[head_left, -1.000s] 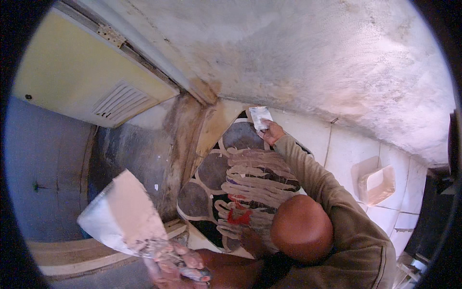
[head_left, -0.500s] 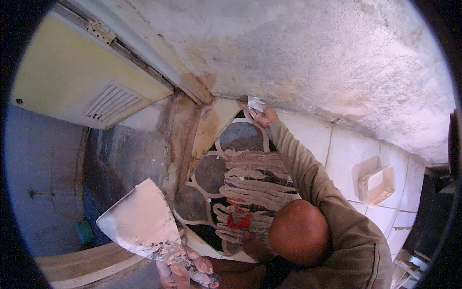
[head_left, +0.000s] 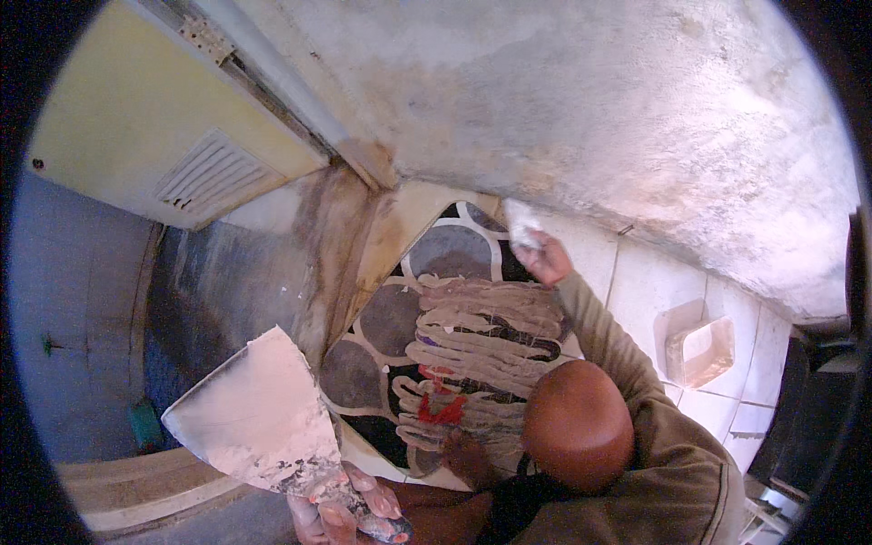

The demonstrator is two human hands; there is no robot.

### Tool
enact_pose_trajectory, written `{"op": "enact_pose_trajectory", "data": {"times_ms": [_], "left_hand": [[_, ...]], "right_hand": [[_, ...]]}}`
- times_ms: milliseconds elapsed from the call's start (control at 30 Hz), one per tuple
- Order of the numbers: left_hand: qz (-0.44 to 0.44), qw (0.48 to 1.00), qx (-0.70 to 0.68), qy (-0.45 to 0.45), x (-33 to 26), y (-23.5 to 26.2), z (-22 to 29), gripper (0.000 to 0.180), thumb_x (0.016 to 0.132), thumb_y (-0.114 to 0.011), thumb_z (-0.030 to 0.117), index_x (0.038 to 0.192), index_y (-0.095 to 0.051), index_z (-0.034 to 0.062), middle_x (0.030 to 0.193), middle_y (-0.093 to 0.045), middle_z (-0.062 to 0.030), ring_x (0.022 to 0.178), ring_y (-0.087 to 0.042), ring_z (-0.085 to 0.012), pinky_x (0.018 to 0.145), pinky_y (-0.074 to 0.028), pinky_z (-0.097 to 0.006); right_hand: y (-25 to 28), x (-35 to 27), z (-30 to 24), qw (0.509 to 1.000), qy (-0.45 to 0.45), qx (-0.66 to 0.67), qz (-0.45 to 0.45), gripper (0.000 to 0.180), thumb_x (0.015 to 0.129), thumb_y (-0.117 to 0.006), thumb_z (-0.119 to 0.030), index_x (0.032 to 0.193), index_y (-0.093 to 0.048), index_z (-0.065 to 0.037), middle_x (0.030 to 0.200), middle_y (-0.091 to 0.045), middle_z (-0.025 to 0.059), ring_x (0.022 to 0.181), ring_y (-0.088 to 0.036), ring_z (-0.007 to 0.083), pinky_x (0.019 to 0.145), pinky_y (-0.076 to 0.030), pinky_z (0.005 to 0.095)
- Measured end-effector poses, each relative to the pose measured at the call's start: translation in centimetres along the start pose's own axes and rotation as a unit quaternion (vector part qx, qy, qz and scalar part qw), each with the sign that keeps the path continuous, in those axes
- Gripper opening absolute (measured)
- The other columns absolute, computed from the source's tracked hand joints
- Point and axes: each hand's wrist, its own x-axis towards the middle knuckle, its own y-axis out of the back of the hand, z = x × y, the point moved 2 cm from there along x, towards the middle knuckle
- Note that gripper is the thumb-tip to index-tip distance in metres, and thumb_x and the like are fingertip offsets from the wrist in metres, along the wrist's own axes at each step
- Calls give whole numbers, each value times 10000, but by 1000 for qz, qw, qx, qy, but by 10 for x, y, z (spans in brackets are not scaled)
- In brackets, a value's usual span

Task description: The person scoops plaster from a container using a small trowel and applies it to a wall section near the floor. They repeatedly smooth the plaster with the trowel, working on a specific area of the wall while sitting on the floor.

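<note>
My left hand (head_left: 345,509) grips the handle of a wide putty knife (head_left: 259,409) at the lower left. Pale pink putty covers most of its broad blade, which tilts up and to the left. Stretched out to the foot of the wall (head_left: 581,118), my right hand (head_left: 547,261) is closed on a small whitish scraper (head_left: 521,222). That scraper is blurred, and its handle is hidden in my fingers. It is over the white tiles, close to the lower edge of the wall. My bent knee (head_left: 579,427) stands between the two hands.
A patterned mat (head_left: 451,252) with a striped, ragged cloth (head_left: 486,331) on it lies beneath me. On the tiles at right is a square plastic tub (head_left: 701,352). A yellow door (head_left: 118,118) with a vent stands at left, beside a stained door frame (head_left: 350,245).
My right hand has pulled back from the wall's base, right and toward me, with the small scraper. The putty knife in my left hand has shifted slightly left.
</note>
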Motion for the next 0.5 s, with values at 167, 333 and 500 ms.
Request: {"op": "enact_pose_trajectory", "data": {"times_ms": [167,333,500], "left_hand": [[-47,996,29,74,-1,0,-7,281,937,-487,201,1134,-433,7,875,-554,-201,619,-534,-213,430,-424,-230],[-9,998,48,46,-8,-1,-6,294,935,-492,192,1164,-429,18,908,-559,-192,647,-544,-215,422,-419,-219],[-25,997,41,57,-6,-10,-7,372,924,-512,185,1235,-387,25,984,-553,-156,722,-547,-196,480,-434,-219]], "right_hand": [[6,85,18,999,-13,20,33,295,883,-471,-30,1173,-459,24,1167,-524,174,1036,-543,298,896,-481,391],[2,101,-15,997,33,50,-50,301,898,-457,-29,1185,-430,58,1136,-545,188,970,-571,280,822,-519,364],[26,58,-95,981,45,154,-110,278,920,-431,-38,1171,-430,81,1137,-545,195,934,-584,246,795,-533,337]]}}
